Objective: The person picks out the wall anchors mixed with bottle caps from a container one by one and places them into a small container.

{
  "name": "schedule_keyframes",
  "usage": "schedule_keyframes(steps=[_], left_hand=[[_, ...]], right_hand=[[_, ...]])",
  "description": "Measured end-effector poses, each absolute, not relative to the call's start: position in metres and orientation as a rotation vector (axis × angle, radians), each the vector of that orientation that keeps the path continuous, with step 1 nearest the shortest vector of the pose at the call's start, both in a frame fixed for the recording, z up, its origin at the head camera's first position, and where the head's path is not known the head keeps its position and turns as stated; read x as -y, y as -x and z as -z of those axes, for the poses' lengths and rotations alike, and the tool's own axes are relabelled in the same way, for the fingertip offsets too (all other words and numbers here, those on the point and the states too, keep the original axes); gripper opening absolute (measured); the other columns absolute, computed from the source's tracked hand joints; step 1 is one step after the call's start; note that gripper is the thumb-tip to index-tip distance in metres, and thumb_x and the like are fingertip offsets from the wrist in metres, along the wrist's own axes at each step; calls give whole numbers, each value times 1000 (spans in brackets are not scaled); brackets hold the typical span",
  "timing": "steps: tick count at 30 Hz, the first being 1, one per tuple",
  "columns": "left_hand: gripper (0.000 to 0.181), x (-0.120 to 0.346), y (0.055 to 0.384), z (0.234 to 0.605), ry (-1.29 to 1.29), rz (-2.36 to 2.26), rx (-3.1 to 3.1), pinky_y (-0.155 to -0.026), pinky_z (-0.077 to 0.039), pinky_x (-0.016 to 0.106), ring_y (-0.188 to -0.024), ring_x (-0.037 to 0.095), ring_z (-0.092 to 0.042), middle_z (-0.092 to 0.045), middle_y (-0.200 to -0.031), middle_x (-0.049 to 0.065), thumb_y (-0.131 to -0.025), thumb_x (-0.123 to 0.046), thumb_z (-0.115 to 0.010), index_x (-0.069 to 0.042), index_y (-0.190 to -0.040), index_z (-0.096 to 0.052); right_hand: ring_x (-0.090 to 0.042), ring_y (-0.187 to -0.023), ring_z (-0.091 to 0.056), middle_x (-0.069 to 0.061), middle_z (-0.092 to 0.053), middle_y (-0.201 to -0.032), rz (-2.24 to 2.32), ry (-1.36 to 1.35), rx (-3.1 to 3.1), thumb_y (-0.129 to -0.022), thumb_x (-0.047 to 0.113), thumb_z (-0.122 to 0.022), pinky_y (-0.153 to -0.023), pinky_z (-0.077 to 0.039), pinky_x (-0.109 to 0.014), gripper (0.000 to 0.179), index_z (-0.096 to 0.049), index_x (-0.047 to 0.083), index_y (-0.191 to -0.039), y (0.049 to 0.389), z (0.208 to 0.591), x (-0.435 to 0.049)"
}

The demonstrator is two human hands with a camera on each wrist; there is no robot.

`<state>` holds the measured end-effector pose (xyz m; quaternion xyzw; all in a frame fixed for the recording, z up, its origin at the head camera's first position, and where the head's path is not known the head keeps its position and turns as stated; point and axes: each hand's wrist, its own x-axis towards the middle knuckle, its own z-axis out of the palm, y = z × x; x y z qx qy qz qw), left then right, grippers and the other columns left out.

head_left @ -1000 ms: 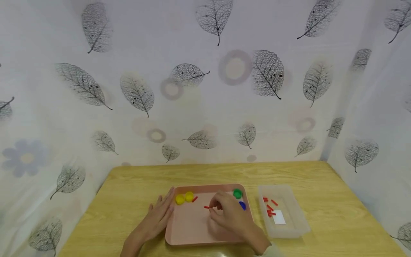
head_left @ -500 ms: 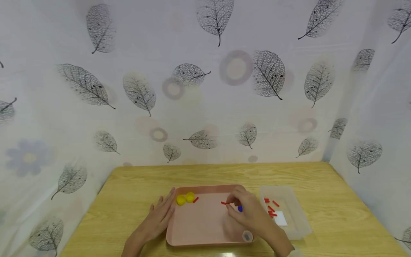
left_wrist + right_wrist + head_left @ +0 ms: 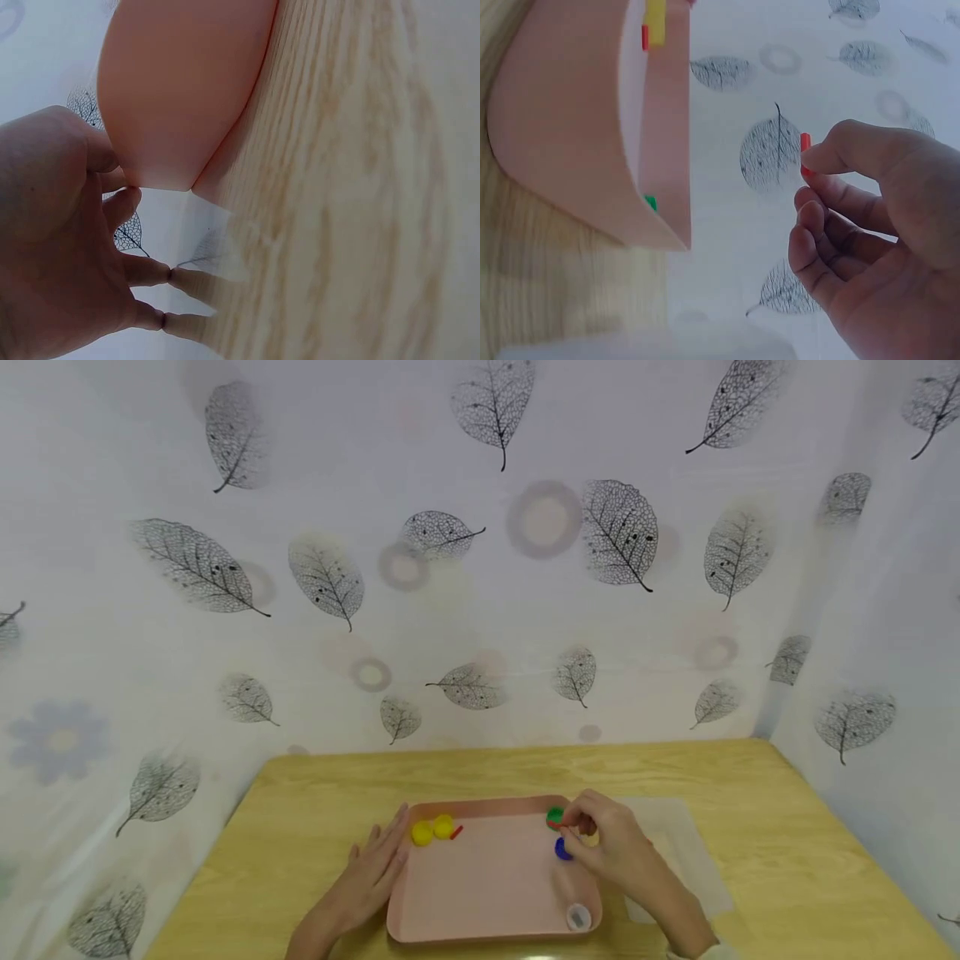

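In the head view my right hand [image 3: 618, 852] pinches a small red stick [image 3: 805, 154] between thumb and index finger. The stick overlaps the green round cap [image 3: 554, 814] near the pink tray's back right corner. Just below that is a blue cap [image 3: 562, 849], partly covered by my fingertips. My left hand [image 3: 360, 881] rests with straightened fingers against the left side of the pink tray [image 3: 487, 885]. In the left wrist view its fingertips touch the tray wall. Two yellow caps, one at the far left [image 3: 422, 833], lie beside another red stick [image 3: 457, 832].
A small clear round cup [image 3: 579, 917] is in the tray's front right corner. Right of the tray stands a translucent plastic bin [image 3: 712, 893], largely behind my right hand and forearm. Both sit on a wood-grain table [image 3: 810, 877], with a leaf-patterned curtain [image 3: 480, 610] behind.
My right hand has moved right across the tray with the red stick, from the middle to the green cap, and now covers the bin's red sticks. The left hand stays put.
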<state>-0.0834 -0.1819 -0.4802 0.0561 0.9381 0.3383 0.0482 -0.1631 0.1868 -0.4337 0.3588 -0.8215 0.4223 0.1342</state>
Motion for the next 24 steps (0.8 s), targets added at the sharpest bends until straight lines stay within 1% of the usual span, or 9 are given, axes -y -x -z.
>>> schedule_keyframes(steps=[2, 4, 8, 15, 24], left_hand=[[57, 181, 82, 480, -166, -1022, -2865, -106, 0, 84, -148, 57, -12, -11, -170, 2, -114, -35, -34, -19, -166, -17], [57, 181, 82, 480, -165, -1023, -2868, -106, 0, 84, -148, 57, -12, -11, -170, 2, -114, -35, -34, -19, -166, -17], [57, 180, 82, 480, -165, -1008, -2878, -106, 0, 84, -148, 57, -13, -11, -170, 2, -114, -34, -34, -19, -166, -17], [57, 178, 83, 481, -148, -1019, -2881, -107, 1, 84, -148, 56, -13, -12, -170, 1, -113, -34, -35, -18, -166, -18], [57, 175, 85, 482, -140, -996, -2892, -106, -1, 84, -148, 56, -14, -12, -170, 2, -114, -33, -34, -17, -166, -17]], right_hand=[[-8, -68, -54, 11, -57, -80, -1193, -1027, 2376, -77, -8, -80, -57, -50, -23, 25, -68, 12, -85, 167, 432, -195], [-5, -68, -53, 13, -57, -81, -1180, -1007, 2384, -77, -9, -80, -56, -50, -23, 26, -67, 12, -86, 170, 430, -205], [-5, -66, -53, 13, -57, -78, -1139, -944, 2438, -77, -9, -79, -54, -49, -23, 26, -67, 12, -86, 177, 429, -226], [-2, -66, -50, 11, -58, -75, -1074, -797, 2600, -81, -4, -80, -56, -48, -23, 21, -68, 13, -86, 188, 425, -257], [-4, -66, -53, 7, -61, -75, -1124, -715, 2721, -83, -2, -79, -57, -49, -23, 16, -69, 10, -87, 200, 432, -274]])
